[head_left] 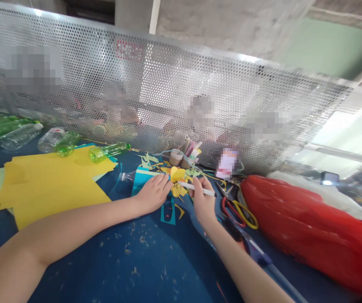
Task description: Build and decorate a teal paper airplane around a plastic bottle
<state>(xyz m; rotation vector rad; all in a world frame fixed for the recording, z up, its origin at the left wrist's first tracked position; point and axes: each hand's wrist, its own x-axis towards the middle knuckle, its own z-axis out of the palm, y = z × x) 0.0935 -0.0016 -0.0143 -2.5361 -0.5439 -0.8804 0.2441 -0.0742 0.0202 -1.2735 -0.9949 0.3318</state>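
Observation:
My left hand (152,192) lies knuckles-up on the blue table (143,261), its fingertips pinching a small yellow paper cutout (176,180) shaped like a flower. My right hand (202,202) is closed round a white pen (200,189), whose tip points left at the cutout. Teal paper (143,177) and a teal scrap (168,212) lie under and below the hands.
Yellow paper sheets (51,185) cover the left. Clear and green plastic bottles (108,151) lie along the perforated metal screen (168,92). Scissors with red and yellow handles (239,212) and a red plastic bag (307,231) are at the right. Tape rolls (176,157) and paper scraps sit behind the hands.

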